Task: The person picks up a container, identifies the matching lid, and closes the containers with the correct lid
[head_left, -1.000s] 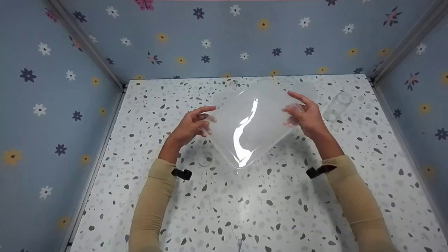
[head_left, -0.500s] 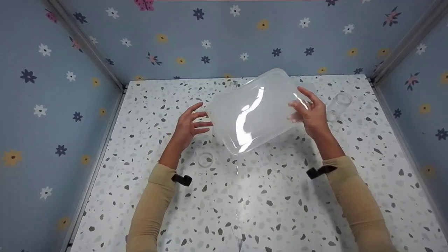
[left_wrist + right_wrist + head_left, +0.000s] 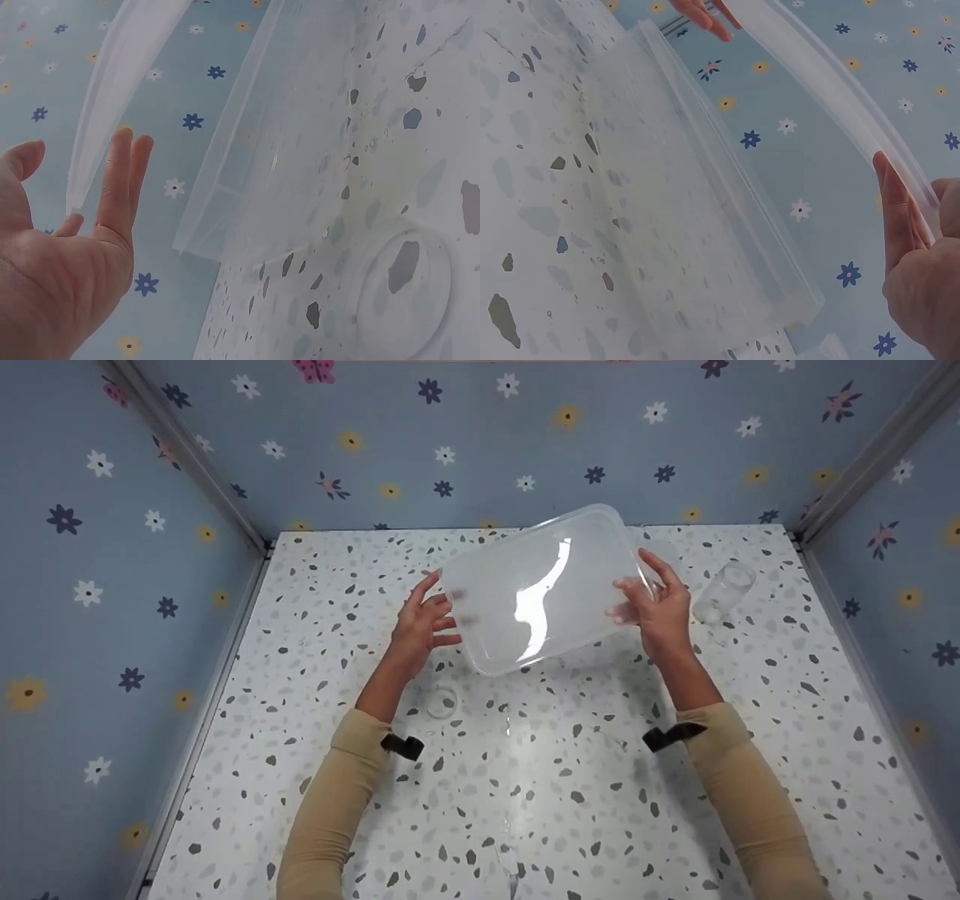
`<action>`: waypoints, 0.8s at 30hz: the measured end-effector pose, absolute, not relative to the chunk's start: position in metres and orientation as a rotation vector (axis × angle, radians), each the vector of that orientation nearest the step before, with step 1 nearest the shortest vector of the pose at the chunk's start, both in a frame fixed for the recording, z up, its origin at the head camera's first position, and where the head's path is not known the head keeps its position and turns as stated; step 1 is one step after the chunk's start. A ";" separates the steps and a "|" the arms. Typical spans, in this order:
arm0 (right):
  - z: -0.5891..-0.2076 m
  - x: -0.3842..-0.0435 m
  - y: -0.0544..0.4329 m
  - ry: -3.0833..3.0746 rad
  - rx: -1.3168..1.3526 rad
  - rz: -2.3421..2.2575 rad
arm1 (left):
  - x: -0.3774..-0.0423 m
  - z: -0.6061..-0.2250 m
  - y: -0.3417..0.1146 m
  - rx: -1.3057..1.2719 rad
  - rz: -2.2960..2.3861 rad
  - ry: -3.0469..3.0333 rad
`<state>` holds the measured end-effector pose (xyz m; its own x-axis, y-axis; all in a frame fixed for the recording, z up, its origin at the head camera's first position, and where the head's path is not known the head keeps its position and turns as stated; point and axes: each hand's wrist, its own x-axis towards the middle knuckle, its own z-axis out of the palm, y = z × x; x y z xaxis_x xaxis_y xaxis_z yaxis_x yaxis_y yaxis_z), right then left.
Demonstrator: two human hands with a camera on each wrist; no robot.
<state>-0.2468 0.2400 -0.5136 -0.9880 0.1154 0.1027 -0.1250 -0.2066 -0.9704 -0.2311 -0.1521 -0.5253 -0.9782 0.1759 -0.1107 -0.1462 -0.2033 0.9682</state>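
Note:
A translucent rectangular plastic lid (image 3: pixel 540 592) with rounded corners is held up, tilted, glare across its top. My right hand (image 3: pixel 664 611) pinches its right end, thumb on top and fingers showing through from below. At the opposite end, my left hand (image 3: pixel 420 626) touches the edge with fingers fairly straight, two of them showing through the plastic. In the left wrist view, the thumb of that hand stands away from the lid (image 3: pixel 124 82). Below the lid, a clear plastic box (image 3: pixel 697 202) stands on the speckled table, mostly hidden in the head view.
A clear round ring-like piece (image 3: pixel 442 703) lies on the table (image 3: pixel 570 825) near my left forearm. Beyond my right hand is a clear jar (image 3: pixel 726 591). Flower-patterned walls (image 3: pixel 480 450) enclose the table at the back and sides.
The lid has turned and its near corner has risen away from me. My left hand let its edge slip, fingers spread, then came back against it. My right hand keeps its hold.

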 end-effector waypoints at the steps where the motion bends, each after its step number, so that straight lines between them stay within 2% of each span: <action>1: -0.514 -0.246 0.239 -1.875 0.017 2.322 | -0.231 -0.525 -0.151 0.032 2.286 1.836; 17: -0.519 -0.240 0.232 -1.965 0.027 2.298 | -0.236 -0.518 -0.141 0.079 2.325 1.823; 24: -0.518 -0.239 0.242 -2.013 0.029 2.455 | -0.236 -0.513 -0.147 0.118 2.342 1.856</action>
